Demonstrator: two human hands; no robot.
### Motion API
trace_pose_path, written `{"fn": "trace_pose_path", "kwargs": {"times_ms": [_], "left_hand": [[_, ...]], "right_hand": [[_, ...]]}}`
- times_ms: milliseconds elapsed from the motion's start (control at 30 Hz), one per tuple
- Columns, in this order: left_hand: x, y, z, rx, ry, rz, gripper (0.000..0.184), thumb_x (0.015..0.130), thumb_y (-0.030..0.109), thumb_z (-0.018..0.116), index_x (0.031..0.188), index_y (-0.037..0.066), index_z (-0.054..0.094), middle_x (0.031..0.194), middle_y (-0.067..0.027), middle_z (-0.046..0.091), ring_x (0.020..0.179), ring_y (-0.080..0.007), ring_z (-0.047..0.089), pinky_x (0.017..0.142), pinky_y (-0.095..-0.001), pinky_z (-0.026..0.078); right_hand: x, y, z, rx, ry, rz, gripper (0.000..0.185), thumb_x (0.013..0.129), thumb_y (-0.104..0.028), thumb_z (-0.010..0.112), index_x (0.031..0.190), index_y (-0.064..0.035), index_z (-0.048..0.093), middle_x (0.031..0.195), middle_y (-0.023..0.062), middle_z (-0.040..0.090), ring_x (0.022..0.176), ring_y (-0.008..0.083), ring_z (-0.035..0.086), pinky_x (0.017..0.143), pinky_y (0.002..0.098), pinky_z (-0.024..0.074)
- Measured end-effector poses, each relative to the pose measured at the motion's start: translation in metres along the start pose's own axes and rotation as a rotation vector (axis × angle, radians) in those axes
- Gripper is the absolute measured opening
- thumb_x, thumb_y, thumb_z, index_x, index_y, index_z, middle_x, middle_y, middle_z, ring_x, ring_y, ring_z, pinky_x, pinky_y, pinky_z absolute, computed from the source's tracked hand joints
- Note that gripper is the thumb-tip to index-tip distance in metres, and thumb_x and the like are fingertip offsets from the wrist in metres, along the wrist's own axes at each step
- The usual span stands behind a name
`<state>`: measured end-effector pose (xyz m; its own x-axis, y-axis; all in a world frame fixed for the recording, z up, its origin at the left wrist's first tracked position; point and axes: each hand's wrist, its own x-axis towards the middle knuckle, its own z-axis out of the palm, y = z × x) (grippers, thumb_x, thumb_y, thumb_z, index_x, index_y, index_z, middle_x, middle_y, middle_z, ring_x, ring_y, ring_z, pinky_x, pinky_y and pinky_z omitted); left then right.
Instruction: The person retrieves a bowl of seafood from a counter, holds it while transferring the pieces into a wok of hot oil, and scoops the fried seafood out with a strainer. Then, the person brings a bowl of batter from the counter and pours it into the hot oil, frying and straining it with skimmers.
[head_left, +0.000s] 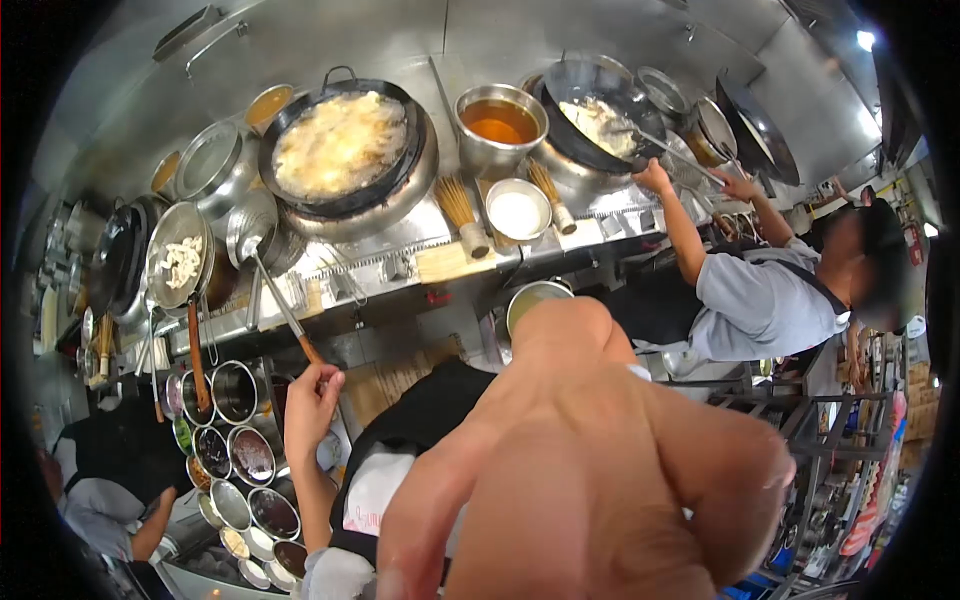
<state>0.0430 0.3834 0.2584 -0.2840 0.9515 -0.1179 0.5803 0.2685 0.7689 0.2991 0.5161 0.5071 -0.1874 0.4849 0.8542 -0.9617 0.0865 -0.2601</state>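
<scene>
My left hand [316,402] is closed around the wooden end of a long metal ladle [282,296]. The ladle's head reaches into a round metal bowl or strainer [238,222] on the stove counter. My right hand [570,460] looms very large in front of the camera, bent at the wrist, with its fingers spread; the fingertips run partly out of frame. Beyond the ladle, a black wok [400,178] holds pale food frying in bubbling oil. A wooden-handled strainer [168,262] with pale pieces in it rests over a pot at the left.
A pot of amber liquid [500,95], a white-filled bowl [518,210] and bamboo brushes [462,212] stand between two woks. At right a co-worker [765,295] works a second wok [565,120]. Another person [120,480] is at lower left, beside several sauce containers [250,455].
</scene>
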Motion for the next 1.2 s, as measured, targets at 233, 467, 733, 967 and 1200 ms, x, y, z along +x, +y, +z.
{"fn": "trace_pose_path", "kwargs": {"times_ms": [233, 467, 733, 967, 1200], "left_hand": [[0.007, 0.057, -0.022, -0.002, -0.021, 0.035, 0.018, 0.084, 0.015, 0.065, 0.089, -0.002, 0.062, 0.069, -0.0115, 0.061, 0.056, -0.0164, 0.054, 0.055, -0.0301, 0.044], [0.009, 0.014, -0.019, 0.122, -0.173, -0.061, 0.020, 0.088, 0.018, 0.063, 0.096, 0.000, 0.064, 0.083, -0.0112, 0.068, 0.069, -0.0184, 0.063, 0.064, -0.0309, 0.050], [-0.004, -0.013, -0.058, 0.098, -0.214, 0.086, 0.016, 0.082, 0.018, 0.065, 0.089, 0.003, 0.063, 0.078, -0.0149, 0.065, 0.074, -0.0299, 0.065, 0.065, -0.0372, 0.050], [-0.022, -0.058, -0.126, 0.020, -0.209, 0.038, 0.017, 0.086, 0.018, 0.062, 0.090, 0.001, 0.063, 0.081, -0.0142, 0.067, 0.076, -0.0255, 0.065, 0.067, -0.0343, 0.051], [0.009, -0.196, -0.210, -0.472, 0.814, -0.074, 0.020, 0.090, 0.016, 0.060, 0.107, 0.005, 0.057, 0.094, -0.0019, 0.062, 0.077, -0.0098, 0.058, 0.063, -0.0254, 0.048]], "right_hand": [[-0.010, 0.030, 0.018, 0.167, -0.166, -0.037, 0.035, 0.098, -0.045, 0.039, 0.104, -0.0113, 0.045, 0.098, 0.0159, 0.062, 0.107, 0.0506, 0.049, 0.080, 0.0581, 0.0470], [0.008, 0.074, 0.057, -0.092, -0.507, 1.012, 0.028, 0.095, -0.030, 0.047, 0.091, -0.0024, 0.050, 0.077, 0.0148, 0.062, 0.072, 0.0289, 0.061, 0.067, 0.0395, 0.0480], [0.018, 0.125, 0.122, 0.091, -0.321, 0.976, 0.028, 0.097, -0.027, 0.048, 0.107, -0.0028, 0.055, 0.078, 0.0081, 0.060, 0.053, 0.0121, 0.049, 0.044, 0.0255, 0.0435], [-0.003, 0.164, 0.118, -0.132, -0.366, 0.976, 0.034, 0.092, -0.023, 0.057, 0.116, 0.0008, 0.052, 0.098, 0.0101, 0.063, 0.081, 0.0185, 0.061, 0.084, 0.0312, 0.0434], [-0.134, 0.363, -0.026, -0.564, -0.164, 1.477, 0.037, 0.097, -0.032, 0.047, 0.125, -0.0081, 0.046, 0.092, 0.0043, 0.061, 0.079, 0.0115, 0.056, 0.068, 0.0249, 0.0472]]}}
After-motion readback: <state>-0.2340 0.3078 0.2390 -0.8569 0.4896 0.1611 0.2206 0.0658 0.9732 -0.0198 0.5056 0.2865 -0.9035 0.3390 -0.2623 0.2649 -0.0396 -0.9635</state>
